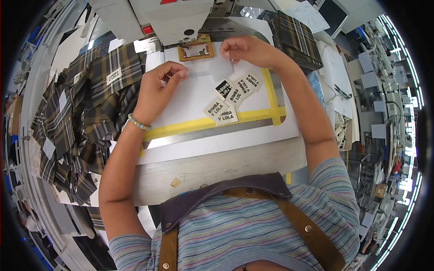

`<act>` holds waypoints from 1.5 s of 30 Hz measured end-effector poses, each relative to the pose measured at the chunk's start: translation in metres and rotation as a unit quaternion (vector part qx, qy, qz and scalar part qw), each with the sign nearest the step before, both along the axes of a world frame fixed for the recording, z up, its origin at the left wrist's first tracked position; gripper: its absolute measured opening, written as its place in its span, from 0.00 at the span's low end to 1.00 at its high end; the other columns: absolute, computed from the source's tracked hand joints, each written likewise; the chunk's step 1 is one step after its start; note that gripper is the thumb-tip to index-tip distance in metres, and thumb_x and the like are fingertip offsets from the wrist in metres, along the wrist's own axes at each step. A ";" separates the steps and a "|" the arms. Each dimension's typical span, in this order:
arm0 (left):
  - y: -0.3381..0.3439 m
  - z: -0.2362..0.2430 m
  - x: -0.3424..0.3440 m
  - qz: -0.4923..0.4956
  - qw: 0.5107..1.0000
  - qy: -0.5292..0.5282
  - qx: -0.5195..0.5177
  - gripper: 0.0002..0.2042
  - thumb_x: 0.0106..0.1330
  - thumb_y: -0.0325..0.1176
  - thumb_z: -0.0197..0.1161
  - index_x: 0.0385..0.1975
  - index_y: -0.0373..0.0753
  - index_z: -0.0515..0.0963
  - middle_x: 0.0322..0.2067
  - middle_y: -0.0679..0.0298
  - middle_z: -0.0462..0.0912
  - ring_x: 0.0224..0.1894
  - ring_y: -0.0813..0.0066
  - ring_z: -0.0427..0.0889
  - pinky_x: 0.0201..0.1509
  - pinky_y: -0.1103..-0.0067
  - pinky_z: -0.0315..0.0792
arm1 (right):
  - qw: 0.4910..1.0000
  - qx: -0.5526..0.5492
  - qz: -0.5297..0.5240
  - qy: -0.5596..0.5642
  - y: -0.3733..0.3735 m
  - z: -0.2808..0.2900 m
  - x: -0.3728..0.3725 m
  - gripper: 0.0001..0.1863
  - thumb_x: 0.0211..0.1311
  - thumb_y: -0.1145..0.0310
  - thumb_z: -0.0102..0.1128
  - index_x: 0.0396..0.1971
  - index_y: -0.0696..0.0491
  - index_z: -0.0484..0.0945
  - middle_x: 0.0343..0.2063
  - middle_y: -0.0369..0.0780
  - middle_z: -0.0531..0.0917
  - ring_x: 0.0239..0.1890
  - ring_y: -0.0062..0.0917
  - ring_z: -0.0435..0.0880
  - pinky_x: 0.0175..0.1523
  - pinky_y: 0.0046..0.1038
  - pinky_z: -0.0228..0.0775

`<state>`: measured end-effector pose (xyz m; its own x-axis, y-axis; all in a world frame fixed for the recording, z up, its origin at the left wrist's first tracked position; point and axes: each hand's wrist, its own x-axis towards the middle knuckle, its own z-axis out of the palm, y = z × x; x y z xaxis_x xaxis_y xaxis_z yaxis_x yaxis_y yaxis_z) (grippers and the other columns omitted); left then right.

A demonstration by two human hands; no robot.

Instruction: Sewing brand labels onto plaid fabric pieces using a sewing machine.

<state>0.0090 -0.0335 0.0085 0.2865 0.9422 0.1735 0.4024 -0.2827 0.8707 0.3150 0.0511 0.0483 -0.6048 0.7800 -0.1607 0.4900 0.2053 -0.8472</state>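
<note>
A thin pale sheet [219,68] spans the space between my hands, over the white work surface. My left hand [159,86] is closed, its thumb and fingertips at the sheet's left edge. At the upper right edge, my right hand [249,49] pinches the sheet with curled fingers. Just beyond the sheet is a yellow-orange rectangular frame [195,51] under the head of a sewing machine [174,20]. Several white fabric labels with dark lettering [226,115] lie loosely overlapped nearer to me, with one black label [224,89] among them.
Plaid fabric pieces [86,113] are heaped on the left, some bearing labels. Folded plaid fabric [296,40] is stacked at the back right. Yellow tape [199,124] borders the work surface. Thread snips [342,92] lie at the right, near a box of labels [342,131].
</note>
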 end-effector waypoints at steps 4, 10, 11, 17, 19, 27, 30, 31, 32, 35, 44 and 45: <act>0.002 -0.013 0.006 -0.003 0.995 -0.102 0.014 0.12 0.77 0.35 0.69 0.50 0.33 0.86 0.33 0.69 0.87 0.35 0.86 0.80 0.41 0.84 0.75 | 0.998 -0.023 0.053 0.019 -0.010 0.016 -0.018 0.09 0.78 0.65 0.61 0.42 0.56 0.81 0.34 0.30 0.83 0.39 0.15 0.79 0.49 0.22 0.74; -0.004 -0.009 0.016 -0.055 0.996 -0.060 -0.044 0.10 0.74 0.33 0.73 0.43 0.32 0.87 0.30 0.72 0.86 0.32 0.88 0.77 0.39 0.85 0.73 | 0.994 0.011 0.103 0.039 -0.033 0.012 -0.048 0.10 0.78 0.67 0.62 0.47 0.57 0.84 0.32 0.30 0.81 0.36 0.15 0.78 0.47 0.22 0.75; -0.007 -0.011 0.018 -0.046 0.992 -0.109 -0.038 0.09 0.74 0.33 0.73 0.40 0.32 0.86 0.29 0.73 0.85 0.31 0.89 0.76 0.37 0.85 0.72 | 0.994 0.011 0.104 0.041 -0.032 0.011 -0.049 0.10 0.78 0.67 0.62 0.47 0.57 0.84 0.32 0.30 0.81 0.36 0.15 0.78 0.47 0.22 0.75; -0.004 -0.011 0.014 0.031 0.987 -0.143 -0.065 0.07 0.77 0.32 0.71 0.39 0.35 0.84 0.31 0.75 0.85 0.32 0.93 0.76 0.35 0.88 0.70 | 0.999 -0.035 0.001 0.025 -0.046 0.007 -0.033 0.12 0.73 0.65 0.67 0.43 0.60 0.86 0.36 0.39 0.90 0.40 0.20 0.90 0.48 0.24 0.80; -0.003 -0.014 0.010 0.024 0.987 -0.140 -0.074 0.07 0.77 0.32 0.71 0.39 0.34 0.85 0.30 0.76 0.84 0.31 0.93 0.75 0.34 0.88 0.70 | 0.994 -0.081 -0.042 0.063 -0.047 0.003 -0.025 0.14 0.71 0.65 0.69 0.44 0.63 0.87 0.37 0.41 0.92 0.41 0.20 0.92 0.48 0.23 0.81; -0.007 -0.010 0.017 0.020 0.999 -0.018 0.045 0.07 0.73 0.29 0.71 0.41 0.31 0.86 0.28 0.67 0.86 0.28 0.84 0.76 0.35 0.83 0.72 | 0.997 -0.033 -0.020 -0.064 -0.005 -0.009 0.002 0.11 0.71 0.68 0.68 0.45 0.60 0.88 0.33 0.36 0.89 0.38 0.17 0.87 0.49 0.22 0.80; -0.005 -0.007 0.014 0.041 0.999 0.016 0.011 0.06 0.73 0.28 0.70 0.41 0.32 0.86 0.30 0.64 0.88 0.29 0.83 0.77 0.36 0.82 0.74 | 0.996 -0.015 0.000 -0.083 -0.020 0.006 -0.017 0.13 0.72 0.66 0.69 0.47 0.60 0.88 0.33 0.36 0.89 0.39 0.17 0.86 0.49 0.22 0.79; -0.004 -0.008 0.014 0.049 0.998 -0.012 0.038 0.06 0.73 0.28 0.70 0.42 0.32 0.86 0.30 0.64 0.88 0.29 0.83 0.78 0.37 0.82 0.74 | 0.995 0.001 0.008 -0.099 -0.025 0.009 -0.022 0.14 0.73 0.65 0.69 0.49 0.60 0.88 0.34 0.36 0.89 0.41 0.17 0.86 0.50 0.22 0.78; -0.004 -0.009 0.013 0.056 0.995 -0.040 0.065 0.06 0.73 0.28 0.70 0.42 0.32 0.86 0.30 0.65 0.89 0.29 0.82 0.78 0.37 0.81 0.74 | 0.995 0.000 0.009 -0.099 -0.024 0.005 -0.022 0.14 0.73 0.65 0.69 0.49 0.60 0.88 0.34 0.36 0.89 0.41 0.17 0.86 0.50 0.22 0.78; -0.001 -0.013 0.014 0.069 0.990 -0.079 0.099 0.05 0.73 0.28 0.70 0.42 0.32 0.87 0.31 0.65 0.89 0.30 0.82 0.79 0.38 0.82 0.74 | 0.999 -0.011 0.025 -0.025 -0.025 -0.007 -0.020 0.16 0.71 0.59 0.71 0.45 0.57 0.90 0.39 0.37 0.93 0.41 0.17 0.88 0.48 0.23 0.79; -0.001 -0.014 0.014 0.084 0.991 -0.079 0.062 0.05 0.73 0.27 0.70 0.42 0.33 0.87 0.29 0.68 0.87 0.30 0.86 0.76 0.38 0.83 0.73 | 0.994 -0.095 -0.023 0.055 -0.031 -0.011 -0.019 0.16 0.73 0.57 0.70 0.46 0.55 0.89 0.40 0.35 0.93 0.41 0.16 0.88 0.47 0.23 0.78; -0.002 -0.013 0.015 0.083 0.991 -0.079 0.063 0.05 0.73 0.27 0.70 0.42 0.33 0.87 0.29 0.68 0.87 0.30 0.86 0.76 0.38 0.83 0.73 | 0.995 -0.085 -0.033 0.038 -0.030 -0.012 -0.018 0.15 0.72 0.58 0.70 0.44 0.55 0.89 0.39 0.35 0.93 0.41 0.18 0.89 0.46 0.24 0.78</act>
